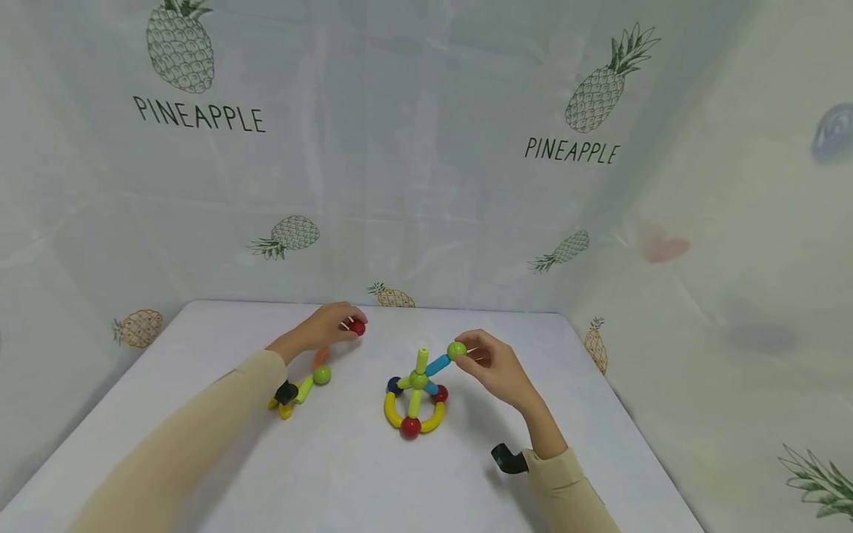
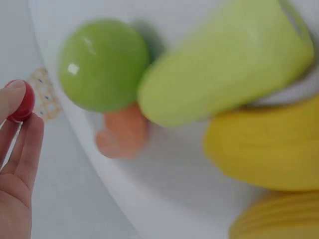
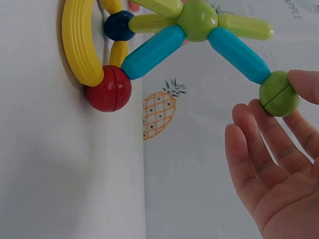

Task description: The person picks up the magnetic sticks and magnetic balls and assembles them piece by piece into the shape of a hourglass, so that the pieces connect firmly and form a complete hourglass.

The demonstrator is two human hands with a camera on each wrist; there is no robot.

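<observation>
A toy structure of balls and rods stands mid-table, its base a ring of yellow curved rods (image 1: pixel 392 409) with red and dark blue balls. Rods rise from the ring to a green centre ball (image 3: pixel 197 21). From it a blue rod (image 3: pixel 239 55) slants outward to a green end ball (image 3: pixel 279 93). My right hand (image 1: pixel 492 368) pinches that end ball between thumb and fingertips; ball and rod touch. At the back left, my left hand (image 1: pixel 331 323) holds a loose red ball (image 1: pixel 358 327) between thumb and fingers, raised off the other pieces.
Below my left forearm lie a green ball (image 1: pixel 322 375), an orange piece (image 1: pixel 320 358), a light green rod (image 1: pixel 303 389) and yellow curved pieces (image 2: pixel 264 144). A pineapple-print curtain (image 1: pixel 413 185) hangs behind the white table (image 1: pixel 320 474).
</observation>
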